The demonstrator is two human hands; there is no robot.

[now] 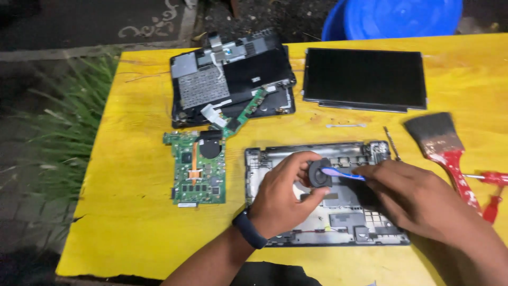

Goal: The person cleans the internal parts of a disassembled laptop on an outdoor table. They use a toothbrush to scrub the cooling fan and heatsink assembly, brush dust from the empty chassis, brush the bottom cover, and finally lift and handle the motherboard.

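My left hand [283, 193] pinches a small round black fan [319, 173] between thumb and fingers, above a grey laptop bottom shell [346, 217]. A dark band circles that wrist. My right hand [410, 196] holds a thin blue-and-white brush-like tool [338, 172] whose tip rests on the fan. Both hands hover over the open shell on the yellow table [132, 212].
A green motherboard [197, 169] lies left of the shell. A black laptop half with loose board [233, 79] and a flat screen panel [365, 78] sit at the back. A red-handled paintbrush [444, 148], a red screwdriver [489, 177] and a thin metal bit [392, 143] lie at right. A blue tub [391, 18] stands behind.
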